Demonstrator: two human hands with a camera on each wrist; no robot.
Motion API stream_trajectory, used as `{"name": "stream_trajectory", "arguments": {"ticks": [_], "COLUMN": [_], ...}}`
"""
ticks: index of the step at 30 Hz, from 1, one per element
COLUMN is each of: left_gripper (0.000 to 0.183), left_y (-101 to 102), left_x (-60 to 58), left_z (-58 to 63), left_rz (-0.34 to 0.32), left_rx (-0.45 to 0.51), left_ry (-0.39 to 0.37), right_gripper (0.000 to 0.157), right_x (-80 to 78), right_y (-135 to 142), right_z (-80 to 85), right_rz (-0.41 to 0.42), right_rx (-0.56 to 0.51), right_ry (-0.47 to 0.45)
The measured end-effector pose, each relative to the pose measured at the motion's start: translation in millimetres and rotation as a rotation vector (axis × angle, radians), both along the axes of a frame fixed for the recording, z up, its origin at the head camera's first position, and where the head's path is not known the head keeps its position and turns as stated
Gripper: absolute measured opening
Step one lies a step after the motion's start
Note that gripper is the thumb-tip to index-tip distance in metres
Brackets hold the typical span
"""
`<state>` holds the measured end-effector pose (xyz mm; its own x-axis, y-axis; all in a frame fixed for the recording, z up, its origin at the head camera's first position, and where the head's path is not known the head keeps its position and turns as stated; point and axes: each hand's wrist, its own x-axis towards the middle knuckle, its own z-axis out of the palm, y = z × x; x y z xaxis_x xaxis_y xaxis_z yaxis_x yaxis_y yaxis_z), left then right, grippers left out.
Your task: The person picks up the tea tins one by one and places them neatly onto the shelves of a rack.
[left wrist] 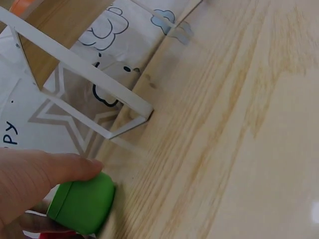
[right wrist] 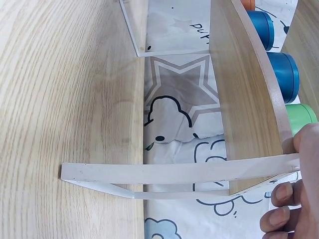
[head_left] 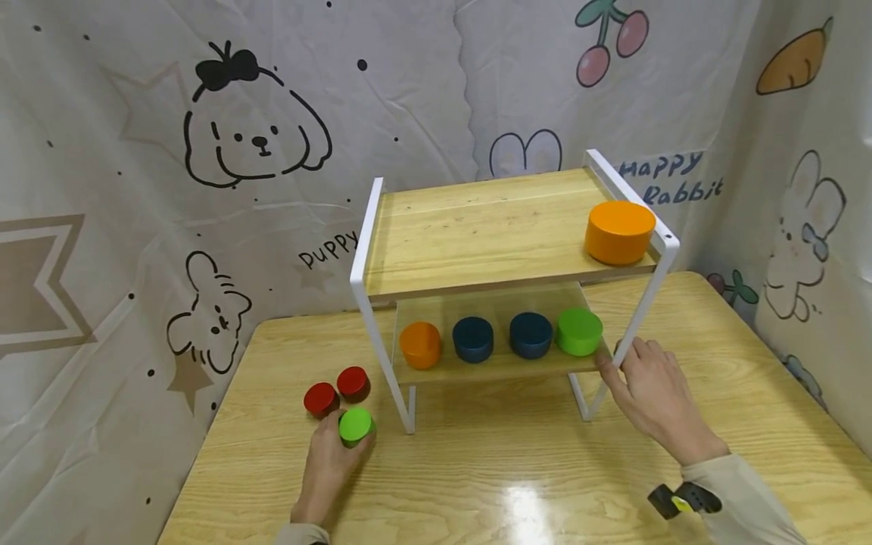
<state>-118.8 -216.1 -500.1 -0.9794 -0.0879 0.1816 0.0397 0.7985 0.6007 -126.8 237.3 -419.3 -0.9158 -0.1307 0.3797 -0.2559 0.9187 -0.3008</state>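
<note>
My left hand point(head_left: 329, 463) holds a green round tin point(head_left: 356, 426) between thumb and fingers, low over the table at the left. In the left wrist view the thumb lies along the side of this green tin point(left wrist: 84, 204). Two red round tins point(head_left: 321, 399) stand just beyond the left hand. At the other side, my right hand point(head_left: 657, 393) grips the white right leg of a two-tier wooden shelf rack point(head_left: 477, 235) at the lower board's corner. In the right wrist view its fingertips point(right wrist: 276, 219) show behind the leg.
On the lower board stand an orange tin point(head_left: 420, 345), two dark blue tins point(head_left: 473, 339) and another green tin point(head_left: 580, 331), in a row. A bigger orange tin point(head_left: 620, 232) sits at the top board's right end. A printed curtain point(head_left: 409, 98) hangs behind the wooden table point(head_left: 477, 469).
</note>
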Motion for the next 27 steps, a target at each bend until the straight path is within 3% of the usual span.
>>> {"name": "stream_trajectory", "arguments": {"ticks": [6, 16, 27], "left_gripper": [0.053, 0.054, 0.05], "left_y": [0.8, 8.6, 12.6], "left_x": [0.5, 5.0, 10.4], "left_z": [2.5, 24.4, 36.9], "left_rz": [0.046, 0.024, 0.005], "left_rx": [0.035, 0.058, 0.053], "left_ry": [-0.029, 0.016, 0.058], "right_gripper": [0.037, 0.037, 0.035], "right_x": [0.8, 0.3, 0.4], "right_y": [-0.6, -0.4, -1.0], "right_z": [-0.5, -1.8, -2.2], "right_rz": [0.016, 0.016, 0.023], "right_rx": [-0.025, -0.024, -0.028], "right_ry": [0.04, 0.036, 0.058]}}
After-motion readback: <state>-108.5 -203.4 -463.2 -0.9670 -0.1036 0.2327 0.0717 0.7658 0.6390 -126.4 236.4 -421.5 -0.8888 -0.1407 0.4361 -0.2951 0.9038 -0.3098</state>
